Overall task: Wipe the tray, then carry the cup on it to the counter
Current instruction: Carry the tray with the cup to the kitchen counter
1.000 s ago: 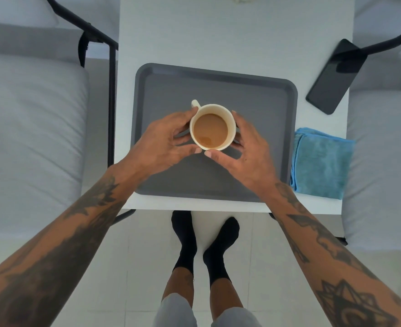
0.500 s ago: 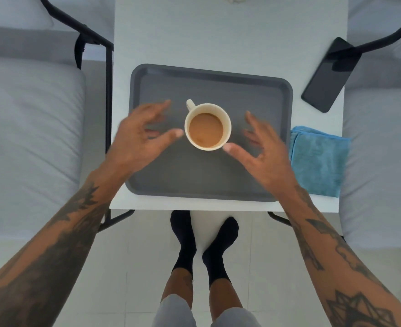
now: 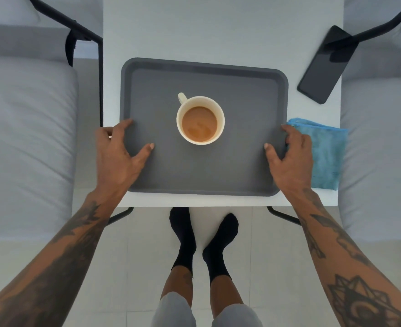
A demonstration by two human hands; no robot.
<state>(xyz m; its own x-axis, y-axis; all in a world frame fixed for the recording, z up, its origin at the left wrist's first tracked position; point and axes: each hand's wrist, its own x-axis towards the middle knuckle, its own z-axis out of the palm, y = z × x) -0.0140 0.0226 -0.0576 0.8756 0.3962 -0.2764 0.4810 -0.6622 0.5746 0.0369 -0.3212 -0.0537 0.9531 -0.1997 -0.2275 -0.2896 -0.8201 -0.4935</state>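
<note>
A dark grey tray (image 3: 204,171) lies flat on a small white table (image 3: 218,27). At its middle stands a cream cup (image 3: 200,120) filled with light brown coffee, handle pointing to the far left. My left hand (image 3: 118,159) is on the tray's left rim, thumb on the tray floor and fingers curled over the edge. My right hand (image 3: 291,161) holds the right rim the same way. Neither hand touches the cup. A folded blue cloth (image 3: 327,156) lies on the table just right of the tray, beside my right hand.
A black phone (image 3: 324,67) lies at the table's far right edge. Grey cushioned seats with black frames stand on the left (image 3: 24,138) and right (image 3: 381,149). My feet in black socks (image 3: 204,239) are on the tiled floor below the table's near edge.
Both hands let go of the cup, spread outward and came down on the tray's left and right rims. The cup stays at the tray's middle.
</note>
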